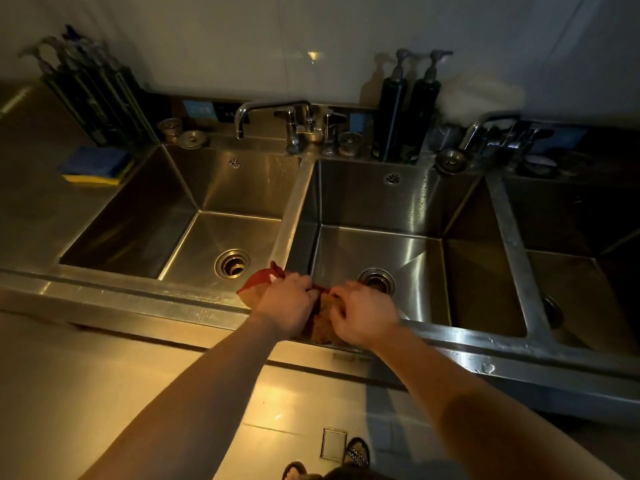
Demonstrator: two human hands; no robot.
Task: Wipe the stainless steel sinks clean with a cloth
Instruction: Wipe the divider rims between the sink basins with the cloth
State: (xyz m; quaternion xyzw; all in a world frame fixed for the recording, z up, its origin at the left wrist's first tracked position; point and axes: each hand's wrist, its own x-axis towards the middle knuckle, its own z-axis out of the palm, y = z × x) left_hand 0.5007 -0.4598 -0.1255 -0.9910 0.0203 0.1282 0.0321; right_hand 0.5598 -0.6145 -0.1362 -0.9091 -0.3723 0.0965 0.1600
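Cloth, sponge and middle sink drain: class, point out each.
cloth (258, 284), head view, its red upper-left corner
sponge (95, 161), head view, blue top face
middle sink drain (375, 271), head view, far metal rim

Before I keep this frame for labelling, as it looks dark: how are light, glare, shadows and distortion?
Head view: dim, warm yellow cast; glare streaks on the middle sink floor; the right sink falls into shadow; the pump bottles throw shadows on the wall; the wide angle bows the front rim; the left hand and right hand gripping the cloth look slightly soft.
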